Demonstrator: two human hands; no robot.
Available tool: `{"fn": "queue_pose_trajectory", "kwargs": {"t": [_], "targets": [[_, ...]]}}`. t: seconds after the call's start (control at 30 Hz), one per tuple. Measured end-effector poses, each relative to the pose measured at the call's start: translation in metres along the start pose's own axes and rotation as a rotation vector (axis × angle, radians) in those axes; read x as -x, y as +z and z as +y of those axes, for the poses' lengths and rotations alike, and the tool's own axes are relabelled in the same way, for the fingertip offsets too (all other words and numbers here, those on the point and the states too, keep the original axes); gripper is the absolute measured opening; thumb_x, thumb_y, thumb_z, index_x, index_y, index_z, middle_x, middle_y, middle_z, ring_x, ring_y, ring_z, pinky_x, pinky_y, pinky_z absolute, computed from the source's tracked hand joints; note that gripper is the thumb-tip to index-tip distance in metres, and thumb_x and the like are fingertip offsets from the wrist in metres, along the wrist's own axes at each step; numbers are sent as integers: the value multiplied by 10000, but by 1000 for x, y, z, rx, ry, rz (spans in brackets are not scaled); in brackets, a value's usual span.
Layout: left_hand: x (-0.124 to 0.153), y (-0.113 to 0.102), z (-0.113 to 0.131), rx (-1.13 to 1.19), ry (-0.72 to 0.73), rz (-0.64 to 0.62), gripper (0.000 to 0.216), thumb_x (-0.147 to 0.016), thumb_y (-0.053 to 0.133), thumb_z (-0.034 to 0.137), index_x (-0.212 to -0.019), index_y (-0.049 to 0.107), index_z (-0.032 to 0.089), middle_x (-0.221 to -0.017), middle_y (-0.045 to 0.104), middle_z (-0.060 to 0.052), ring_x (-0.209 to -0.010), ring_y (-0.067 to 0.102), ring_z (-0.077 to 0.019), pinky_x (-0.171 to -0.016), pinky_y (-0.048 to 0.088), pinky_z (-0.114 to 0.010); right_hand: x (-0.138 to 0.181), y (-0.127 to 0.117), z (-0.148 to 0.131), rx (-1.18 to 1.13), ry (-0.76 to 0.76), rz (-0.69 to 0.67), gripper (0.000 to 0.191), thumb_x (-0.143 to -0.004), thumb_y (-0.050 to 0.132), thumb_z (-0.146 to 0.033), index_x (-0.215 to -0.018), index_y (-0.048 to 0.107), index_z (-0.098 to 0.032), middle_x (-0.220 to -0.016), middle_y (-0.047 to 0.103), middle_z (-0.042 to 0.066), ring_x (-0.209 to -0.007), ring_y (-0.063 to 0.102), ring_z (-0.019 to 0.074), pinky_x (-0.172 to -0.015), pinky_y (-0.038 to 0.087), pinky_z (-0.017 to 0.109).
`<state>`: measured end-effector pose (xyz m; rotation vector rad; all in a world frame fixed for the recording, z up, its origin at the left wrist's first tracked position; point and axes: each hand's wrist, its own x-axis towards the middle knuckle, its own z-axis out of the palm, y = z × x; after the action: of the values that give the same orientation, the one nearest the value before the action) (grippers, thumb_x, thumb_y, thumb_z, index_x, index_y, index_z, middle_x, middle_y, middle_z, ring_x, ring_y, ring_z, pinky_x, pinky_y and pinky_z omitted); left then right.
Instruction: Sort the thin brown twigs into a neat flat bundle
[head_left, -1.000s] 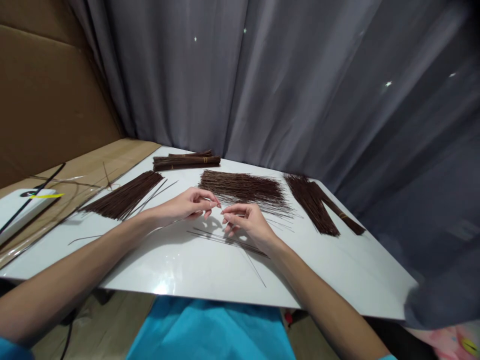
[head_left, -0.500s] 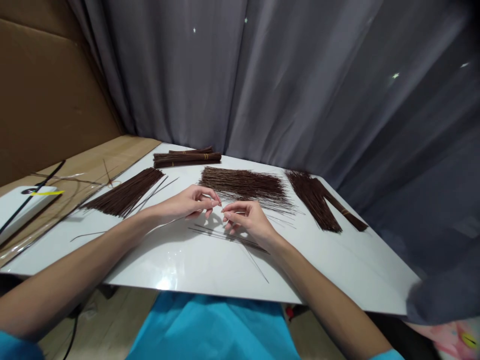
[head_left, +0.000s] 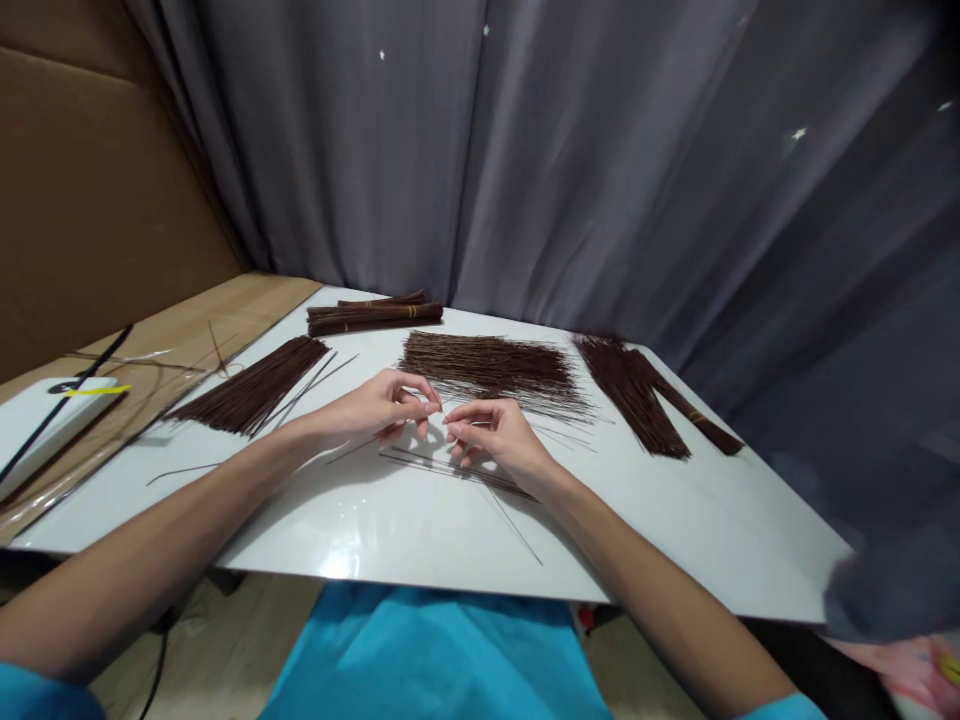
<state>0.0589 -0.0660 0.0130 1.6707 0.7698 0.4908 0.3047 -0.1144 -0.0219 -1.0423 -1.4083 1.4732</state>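
My left hand [head_left: 379, 408] and my right hand [head_left: 497, 437] meet at the middle of a white table [head_left: 675, 540], fingertips almost touching. Both pinch a thin dark stick [head_left: 352, 450] that slants down to the left from the fingers. Under my right hand lie a few loose thin sticks [head_left: 450, 468] on the table. Just beyond the hands spreads a loose pile of brown sticks [head_left: 491, 368].
More brown stick piles lie at the left [head_left: 251, 392] and right [head_left: 637, 395], and a tied bundle [head_left: 373, 315] sits at the back. A grey curtain [head_left: 600, 170] hangs behind. Cardboard [head_left: 90, 200] and a white device [head_left: 45, 415] are at the left.
The hands have stayed together, shifting slightly up in view as the camera moved. The pinched stick now shows slanting out below my left hand.
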Motion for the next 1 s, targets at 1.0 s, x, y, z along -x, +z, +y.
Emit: {"fn": "queue_pose_trajectory", "kwargs": {"t": [1.0], "targets": [[-5,2,-12,266,-102,12,275,-832,897,354,-935,834,108,-918,808,-130,-554,651,-110,-511,522,-216,1,3,2,3,-13,-58,445,-776,935,-494,-1007,816,-133,-878,789,104,-691,733,186,-566,640,279]]}}
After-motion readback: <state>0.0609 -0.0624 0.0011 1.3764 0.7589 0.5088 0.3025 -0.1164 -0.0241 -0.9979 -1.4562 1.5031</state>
